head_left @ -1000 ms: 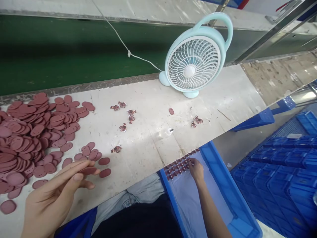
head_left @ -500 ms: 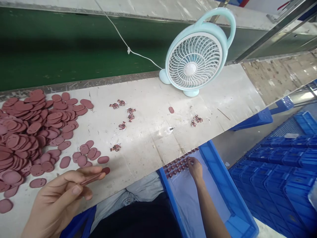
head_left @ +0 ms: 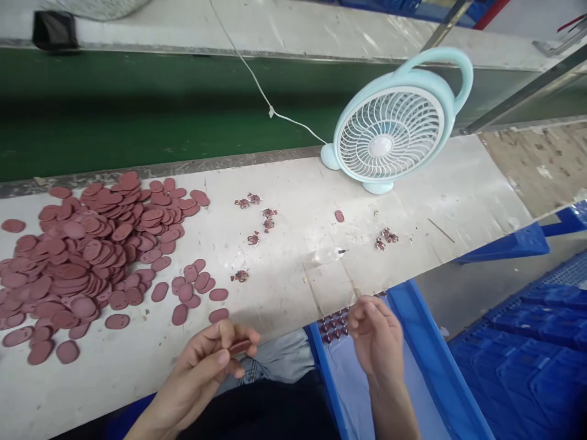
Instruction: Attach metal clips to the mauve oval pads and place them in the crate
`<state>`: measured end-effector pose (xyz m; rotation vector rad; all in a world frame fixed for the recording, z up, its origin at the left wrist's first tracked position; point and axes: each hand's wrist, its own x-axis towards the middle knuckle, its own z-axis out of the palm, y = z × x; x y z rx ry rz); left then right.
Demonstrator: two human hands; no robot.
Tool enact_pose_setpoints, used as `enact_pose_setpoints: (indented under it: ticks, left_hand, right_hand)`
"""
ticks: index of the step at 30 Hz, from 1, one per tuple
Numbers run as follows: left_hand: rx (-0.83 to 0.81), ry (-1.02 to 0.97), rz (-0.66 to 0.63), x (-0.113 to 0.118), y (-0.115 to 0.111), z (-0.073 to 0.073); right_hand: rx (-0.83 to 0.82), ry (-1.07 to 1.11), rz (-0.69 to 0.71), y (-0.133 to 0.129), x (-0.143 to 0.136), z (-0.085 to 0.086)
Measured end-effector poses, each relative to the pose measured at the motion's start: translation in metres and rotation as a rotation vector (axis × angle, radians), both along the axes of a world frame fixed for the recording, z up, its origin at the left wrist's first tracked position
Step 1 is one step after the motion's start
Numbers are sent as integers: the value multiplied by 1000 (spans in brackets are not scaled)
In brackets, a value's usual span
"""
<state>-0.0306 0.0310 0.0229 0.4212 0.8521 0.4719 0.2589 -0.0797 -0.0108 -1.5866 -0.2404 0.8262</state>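
Note:
My left hand (head_left: 208, 363) pinches one dark red oval disc (head_left: 239, 347) between thumb and fingers, just past the table's front edge above my lap. My right hand (head_left: 376, 339) hovers over the blue bin (head_left: 435, 366) with its fingers curled together; whether it holds one of the small parts I cannot tell. Rows of small brown metal parts (head_left: 334, 324) lie on white paper at the bin's far end, just left of that hand. A big heap of the same red oval discs (head_left: 87, 256) covers the left of the white table (head_left: 284, 287).
A pale blue desk fan (head_left: 394, 134) stands at the table's back, its white cord (head_left: 257, 79) running up left. Small brown parts (head_left: 257, 220) lie scattered mid-table, more parts (head_left: 385, 237) lie near the fan. A green conveyor belt (head_left: 137, 110) runs behind. Blue crates (head_left: 541, 342) stack at right.
My left hand has carried one disc off the table toward my lap. My right hand has lifted from the rows of parts and come toward the left hand. The view has shifted.

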Motion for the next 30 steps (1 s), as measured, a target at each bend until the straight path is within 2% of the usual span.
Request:
enact_pose_setpoints:
  ticks: [3, 7, 8, 10, 12, 15, 18, 21, 24, 30]
  left_hand:
    - [-18, -16, 43, 3, -3, -3]
    - [-32, -50, 107, 0, -4, -5]
    - [-37, -66, 121, -1, -3, -6]
    - [-43, -111, 147, -1, -3, -7]
    - [-43, -162, 167, 1, -2, -8]
    - [-41, -233, 202, 5, -2, -10]
    - [-42, -285, 228, 11, -3, -12]
    - [-51, -285, 238, 17, -4, -14]
    - [-28, -256, 240, 18, -5, -17]
    - [58, -152, 225, 12, -2, -17]
  right_hand:
    - [84, 268, 147, 37, -19, 6]
    - [502, 937, 225, 80, -16, -5]
    - [585, 1063, 244, 89, -13, -8]
    - [630, 1159, 288, 103, -8, -10]
    - [600, 1192, 321, 111, -8, -6]
    - [513, 1144, 303, 111, -21, 13]
    - [365, 809, 266, 100, -49, 38]
    - [281, 540, 323, 89, -80, 54]
    - [256, 480, 341, 84, -100, 56]
    - [195, 588, 331, 82, -111, 46]
